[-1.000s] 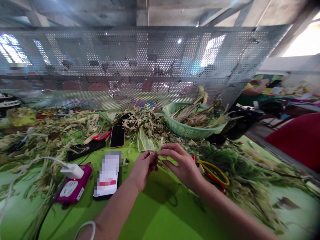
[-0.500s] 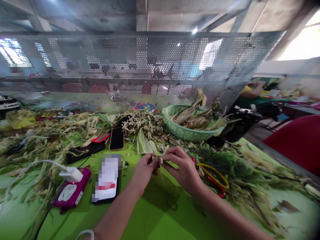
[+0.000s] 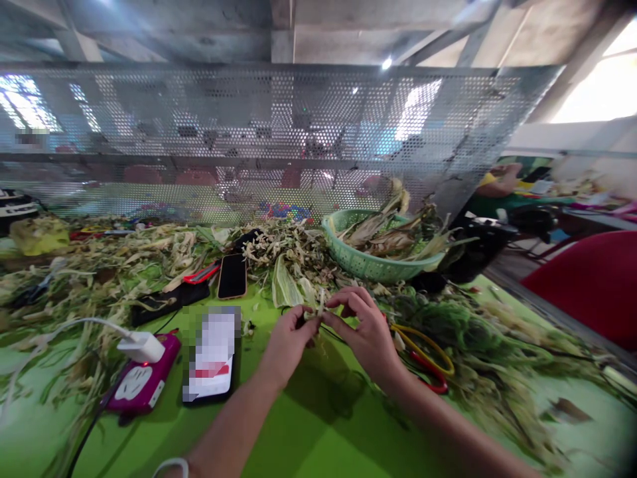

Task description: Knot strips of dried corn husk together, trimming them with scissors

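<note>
Both hands meet above the green tabletop, fingertips pinched together around a small piece of pale corn husk. My left hand grips its lower part between thumb and forefinger. From the other side, my right hand pinches the same piece, its other fingers curled. The fingers partly hide the piece. Just beyond them lies a broad pale-green husk leaf. Close to the right wrist rest pliers with yellow and red handles.
A green basket of dried husks stands behind. Husk scraps cover the left and back; green fibres lie right. Left are a lit phone, a dark phone, a pink power bank and a red cutter.
The right fingers have shifted slightly at the pinch, and the pale husk piece now stands more upright between the fingertips. Both forearms stay nearly in place.
</note>
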A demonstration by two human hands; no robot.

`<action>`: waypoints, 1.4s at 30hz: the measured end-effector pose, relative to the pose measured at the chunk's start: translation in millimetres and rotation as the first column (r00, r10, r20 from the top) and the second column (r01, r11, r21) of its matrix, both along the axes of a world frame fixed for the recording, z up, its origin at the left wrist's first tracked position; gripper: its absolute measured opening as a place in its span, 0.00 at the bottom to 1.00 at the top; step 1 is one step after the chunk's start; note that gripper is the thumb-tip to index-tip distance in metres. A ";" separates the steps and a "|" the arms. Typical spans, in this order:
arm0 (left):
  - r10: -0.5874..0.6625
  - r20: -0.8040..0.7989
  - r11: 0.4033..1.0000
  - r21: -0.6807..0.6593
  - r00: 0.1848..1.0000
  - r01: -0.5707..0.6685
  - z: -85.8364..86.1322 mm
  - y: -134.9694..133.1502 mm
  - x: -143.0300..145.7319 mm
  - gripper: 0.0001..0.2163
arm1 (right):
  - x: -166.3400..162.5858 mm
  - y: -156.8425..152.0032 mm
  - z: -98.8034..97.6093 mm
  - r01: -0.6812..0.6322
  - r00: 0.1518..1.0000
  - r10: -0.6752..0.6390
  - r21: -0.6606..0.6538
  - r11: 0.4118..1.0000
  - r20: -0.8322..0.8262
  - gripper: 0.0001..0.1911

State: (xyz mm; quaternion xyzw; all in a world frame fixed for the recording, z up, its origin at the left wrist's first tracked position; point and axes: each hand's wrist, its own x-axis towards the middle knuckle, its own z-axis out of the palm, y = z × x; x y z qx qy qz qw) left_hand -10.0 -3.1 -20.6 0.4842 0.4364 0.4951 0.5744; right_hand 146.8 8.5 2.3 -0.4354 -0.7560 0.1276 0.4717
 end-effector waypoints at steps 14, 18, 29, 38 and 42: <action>0.107 0.237 0.988 -0.135 0.966 -0.076 0.9 -0.1 1.4 0.12 | -3.0 1.0 -5.6 -0.054 0.992 0.051 0.022 0.998 0.119 0.01; 0.132 0.215 0.987 -0.114 0.968 -0.109 -1.1 -0.2 2.7 0.12 | -7.0 -1.1 -7.1 -0.092 0.982 0.092 -0.010 0.996 0.162 0.03; 0.092 0.095 0.995 -0.038 0.991 -0.088 -0.9 1.2 1.6 0.11 | -5.6 -3.2 -6.5 -0.068 0.995 0.062 -0.087 0.994 -0.078 0.04; -0.010 -0.065 0.999 0.033 0.998 0.012 -0.3 -2.6 1.2 0.13 | -2.9 3.8 -11.2 -0.125 0.981 0.075 -0.291 0.948 -0.177 0.11; 0.018 -0.146 0.999 0.052 0.989 -0.010 1.9 -2.4 -0.2 0.14 | -2.7 5.3 -12.5 -0.123 0.981 0.063 -0.341 0.932 -0.181 0.12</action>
